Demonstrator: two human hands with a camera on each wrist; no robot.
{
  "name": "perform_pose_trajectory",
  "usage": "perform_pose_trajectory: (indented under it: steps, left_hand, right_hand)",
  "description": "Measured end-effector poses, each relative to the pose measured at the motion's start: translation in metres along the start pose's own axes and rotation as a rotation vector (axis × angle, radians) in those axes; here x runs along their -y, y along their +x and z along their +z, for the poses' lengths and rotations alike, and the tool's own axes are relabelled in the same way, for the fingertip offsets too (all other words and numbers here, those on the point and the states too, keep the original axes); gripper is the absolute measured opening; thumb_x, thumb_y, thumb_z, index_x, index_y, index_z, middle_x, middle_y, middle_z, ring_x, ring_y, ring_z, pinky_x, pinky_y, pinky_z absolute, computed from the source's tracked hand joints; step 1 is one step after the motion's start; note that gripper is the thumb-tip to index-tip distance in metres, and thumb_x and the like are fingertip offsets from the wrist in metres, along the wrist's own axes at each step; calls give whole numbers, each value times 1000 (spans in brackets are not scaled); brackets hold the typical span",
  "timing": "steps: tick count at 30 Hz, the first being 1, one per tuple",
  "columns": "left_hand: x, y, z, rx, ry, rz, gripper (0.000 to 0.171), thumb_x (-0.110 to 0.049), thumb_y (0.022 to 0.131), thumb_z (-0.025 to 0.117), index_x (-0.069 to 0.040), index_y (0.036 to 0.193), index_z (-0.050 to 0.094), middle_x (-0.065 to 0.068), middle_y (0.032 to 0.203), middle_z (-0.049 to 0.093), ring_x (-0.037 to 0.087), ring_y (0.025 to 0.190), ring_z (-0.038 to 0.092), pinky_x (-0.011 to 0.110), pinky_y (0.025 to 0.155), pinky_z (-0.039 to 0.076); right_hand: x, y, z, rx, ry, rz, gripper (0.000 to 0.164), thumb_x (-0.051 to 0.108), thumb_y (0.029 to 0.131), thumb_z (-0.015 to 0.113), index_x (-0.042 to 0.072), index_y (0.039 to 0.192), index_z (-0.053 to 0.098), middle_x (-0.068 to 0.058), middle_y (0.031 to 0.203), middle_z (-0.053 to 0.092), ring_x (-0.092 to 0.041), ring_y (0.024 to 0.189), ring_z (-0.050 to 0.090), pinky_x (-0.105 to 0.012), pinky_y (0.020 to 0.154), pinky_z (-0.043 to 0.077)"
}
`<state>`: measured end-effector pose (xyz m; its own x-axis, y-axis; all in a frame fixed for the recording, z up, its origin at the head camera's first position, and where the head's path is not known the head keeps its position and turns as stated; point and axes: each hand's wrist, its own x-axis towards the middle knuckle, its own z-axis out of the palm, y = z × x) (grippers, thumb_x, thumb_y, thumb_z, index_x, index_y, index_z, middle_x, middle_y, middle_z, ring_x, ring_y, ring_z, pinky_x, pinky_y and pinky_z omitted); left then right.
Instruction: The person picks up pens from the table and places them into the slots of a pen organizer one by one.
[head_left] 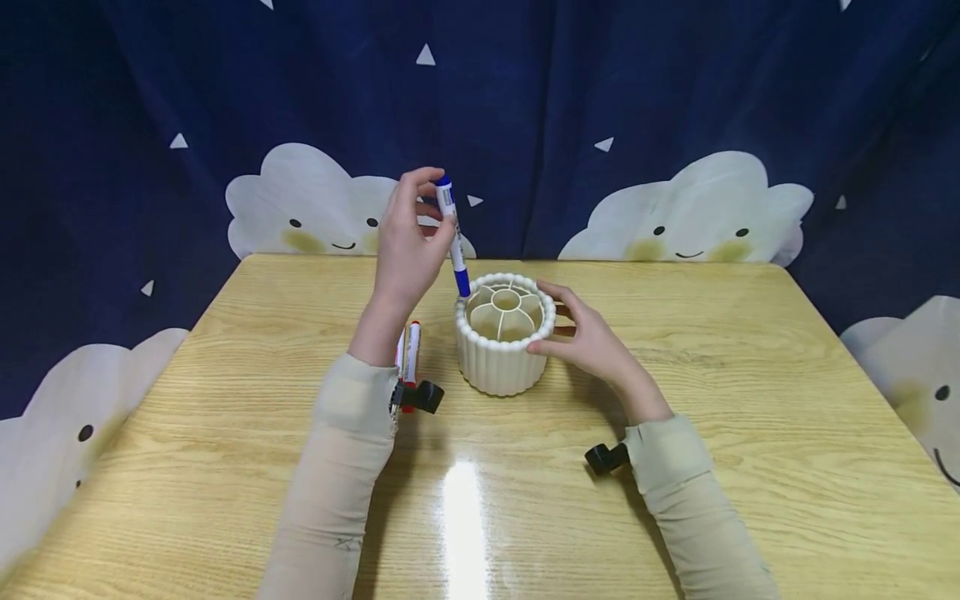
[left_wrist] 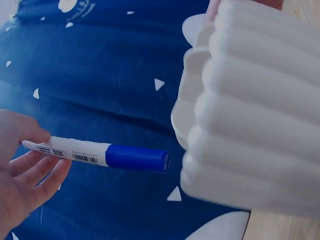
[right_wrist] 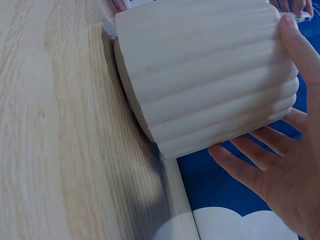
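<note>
My left hand (head_left: 411,237) pinches a white marker (head_left: 454,237) with blue ends between thumb and fingers. The marker hangs nearly upright, its lower blue end (left_wrist: 137,158) at the left rim of a cream ribbed pen holder (head_left: 501,367). That round holder has a scalloped rim and is divided inside into several compartments around a central ring. On its right side my right hand (head_left: 588,337) grips the wall, thumb toward the front of the rim and fingers around the far side; the right wrist view shows the thumb (right_wrist: 298,47) along the rim.
White markers with red ends (head_left: 412,354) lie on the wooden table (head_left: 750,375), left of the holder and partly behind the left sleeve. A dark blue curtain (head_left: 510,108) with white clouds and triangles hangs behind the table's far edge. Each wrist wears a black camera mount (head_left: 427,397).
</note>
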<state>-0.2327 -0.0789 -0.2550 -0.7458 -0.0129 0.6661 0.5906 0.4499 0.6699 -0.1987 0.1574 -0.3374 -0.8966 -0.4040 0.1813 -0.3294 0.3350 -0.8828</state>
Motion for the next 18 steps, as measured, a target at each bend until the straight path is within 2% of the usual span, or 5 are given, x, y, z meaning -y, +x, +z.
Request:
perform_pose_trajectory:
  steps: [6,13,18]
  left_hand:
    - [-13,3,13,-8,-67,40,42,-1,82,61,-9,121,47,10,109,52,15,83,58,23,70,51]
    - [-17,-1,33,34,-112,109,41,-3,83,61,-8,121,45,10,110,51,15,87,58,21,71,52]
    - [-15,-4,42,98,-129,133,40,-2,83,61,-6,119,45,12,109,51,16,88,57,22,69,52]
  right_hand:
    - [1,-2,-1,-2,-5,9,82,12,72,76,8,140,31,-10,142,34,-30,123,42,-41,96,43]
    - [0,-1,0,4,-1,7,82,13,72,76,7,140,30,-10,141,35,-30,122,42,-42,96,43]
    - [1,-1,0,4,-6,6,82,13,73,76,8,140,30,-11,141,36,-31,122,42,-44,96,42]
